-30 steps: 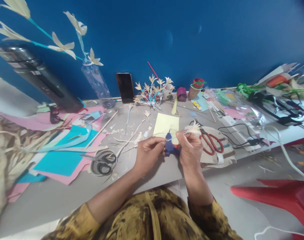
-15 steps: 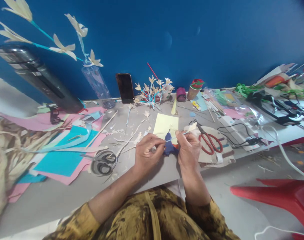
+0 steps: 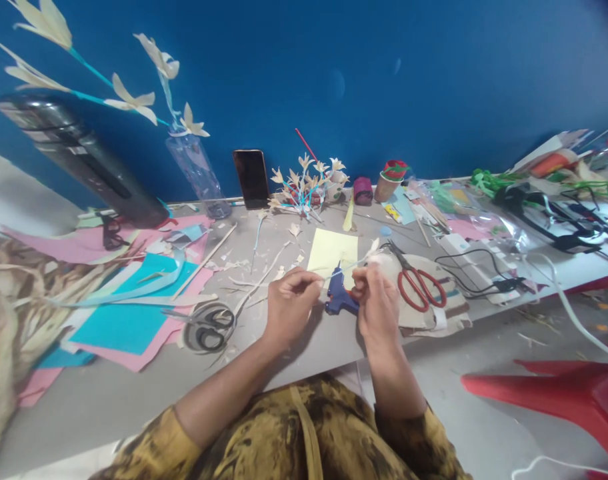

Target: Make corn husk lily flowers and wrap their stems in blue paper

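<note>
My left hand [image 3: 293, 303] pinches the lower end of a thin pale-blue flower stem [image 3: 345, 268] between thumb and fingertips. The stem slants up to the right, ending in a small white flower [image 3: 375, 249]. My right hand [image 3: 379, 307] is closed, its fingertips curled just below the stem; whatever they pinch is hidden and slightly blurred. Between both hands, a blue glue gun [image 3: 338, 295] lies with its nozzle over a yellow paper sheet [image 3: 329, 247]. Red-handled scissors [image 3: 419, 287] rest on a folded cloth [image 3: 457, 308] beside my right hand.
Grey-handled scissors [image 3: 210, 327] and turquoise paper [image 3: 129, 320] lie on the left. Behind are a phone [image 3: 251, 179], a cluster of cream flowers [image 3: 307, 183], a clear bottle [image 3: 197, 170] and a dark flask [image 3: 89, 163]. A power strip [image 3: 479, 260] sits right; a red chair [image 3: 574, 393] stands below.
My right fingertips have moved slightly down from the stem, and more of the stem and the glue gun shows. My left hand has shifted a little left, still pinching the stem's end.
</note>
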The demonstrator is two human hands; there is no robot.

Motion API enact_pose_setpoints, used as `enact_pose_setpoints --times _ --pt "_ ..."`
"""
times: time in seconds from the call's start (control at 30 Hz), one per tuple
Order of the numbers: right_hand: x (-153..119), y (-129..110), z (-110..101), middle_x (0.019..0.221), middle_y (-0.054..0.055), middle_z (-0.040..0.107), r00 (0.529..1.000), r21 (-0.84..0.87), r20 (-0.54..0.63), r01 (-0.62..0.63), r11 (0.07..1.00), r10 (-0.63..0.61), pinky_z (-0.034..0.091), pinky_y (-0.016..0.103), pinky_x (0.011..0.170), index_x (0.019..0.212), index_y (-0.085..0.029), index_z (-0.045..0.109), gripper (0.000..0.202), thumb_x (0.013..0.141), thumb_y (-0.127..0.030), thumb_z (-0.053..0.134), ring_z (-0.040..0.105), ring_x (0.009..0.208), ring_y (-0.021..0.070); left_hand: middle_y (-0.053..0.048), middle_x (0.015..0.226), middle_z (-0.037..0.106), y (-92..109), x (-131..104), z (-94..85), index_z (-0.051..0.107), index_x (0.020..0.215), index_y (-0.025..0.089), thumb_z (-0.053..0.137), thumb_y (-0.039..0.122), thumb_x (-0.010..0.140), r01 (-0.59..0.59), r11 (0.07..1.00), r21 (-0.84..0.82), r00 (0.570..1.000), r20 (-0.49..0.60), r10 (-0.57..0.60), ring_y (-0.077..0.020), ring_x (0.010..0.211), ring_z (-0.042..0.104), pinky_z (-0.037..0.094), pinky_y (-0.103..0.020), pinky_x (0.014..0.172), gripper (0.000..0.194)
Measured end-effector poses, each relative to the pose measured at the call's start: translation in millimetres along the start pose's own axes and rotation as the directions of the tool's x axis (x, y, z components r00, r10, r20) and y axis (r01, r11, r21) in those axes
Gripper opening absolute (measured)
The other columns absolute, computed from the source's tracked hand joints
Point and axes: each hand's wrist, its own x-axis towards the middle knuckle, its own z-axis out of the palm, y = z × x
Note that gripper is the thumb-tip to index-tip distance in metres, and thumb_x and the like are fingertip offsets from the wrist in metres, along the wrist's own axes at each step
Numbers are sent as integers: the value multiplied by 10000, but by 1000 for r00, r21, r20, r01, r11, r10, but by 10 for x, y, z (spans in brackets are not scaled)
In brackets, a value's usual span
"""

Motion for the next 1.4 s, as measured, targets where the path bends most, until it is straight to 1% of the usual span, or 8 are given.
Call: enact_pose_setpoints --times 0.17,0.37,0.57,0.87,1.03,1.13,1.27,1.4 --pt "-37 2 -159 679 -17 603 996 -6 78 35 999 -34 408 233 521 854 -175 682 311 796 -473 750 468 527 94 17 450 555 -61 71 -6 721 669 157 752 242 665 313 927 -208 950 81 -303 -103 410 457 364 -232 440 91" --pt "-34 -40 -405 544 -49 470 986 -61 66 159 985 -155 289 237 457 631 -203 517 392 901 -461 634 377 477 94 54 478 518 -76 193 -109 667 691 172 767 232 642 321 830 -457 945 90 -316 -84 435 451 413 -223 468 126" --pt "-47 -253 -475 515 -24 490 947 -368 174 318 874 -272 388 270 517 559 -222 481 512 974 -522 501 463 495 131 68 603 519 264 305 -460 609 687 172 807 189 607 196 777 -598 966 -19 -258 -59 522 478 461 -228 566 214" --pt "3 -258 85 785 11 748 907 -663 412 363 655 -85 436 267 651 810 -214 717 236 941 -306 544 653 682 168 64 602 485 337 287 -748 578 669 171 805 171 601 148 812 -564 962 -108 -250 -71 547 477 465 -227 565 236" --pt "40 -203 596 914 58 754 801 -808 582 552 206 138 407 280 689 878 -235 748 203 943 -275 559 656 859 212 67 601 489 173 306 -766 597 694 168 817 179 598 191 792 -580 946 -105 -305 -70 546 476 460 -213 554 241" --pt "50 -129 824 1021 99 720 749 -770 633 636 59 193 427 293 723 967 -229 745 188 943 -298 572 618 988 243 61 624 511 100 334 -788 600 698 161 822 182 591 214 784 -583 939 -100 -330 -69 557 485 452 -205 548 247" --pt "107 17 918 1050 121 689 744 -758 628 651 -37 230 436 294 710 980 -212 745 181 928 -314 605 592 1025 263 54 636 525 59 341 -821 619 712 152 827 199 580 224 781 -583 935 -97 -340 -68 557 487 443 -206 543 250" --pt "165 122 874 967 112 693 752 -769 623 640 -9 214 414 291 684 884 -208 742 234 960 -268 528 602 958 246 53 637 534 33 325 -826 618 723 151 831 213 595 240 777 -582 932 -85 -352 -70 562 498 441 -205 547 256"
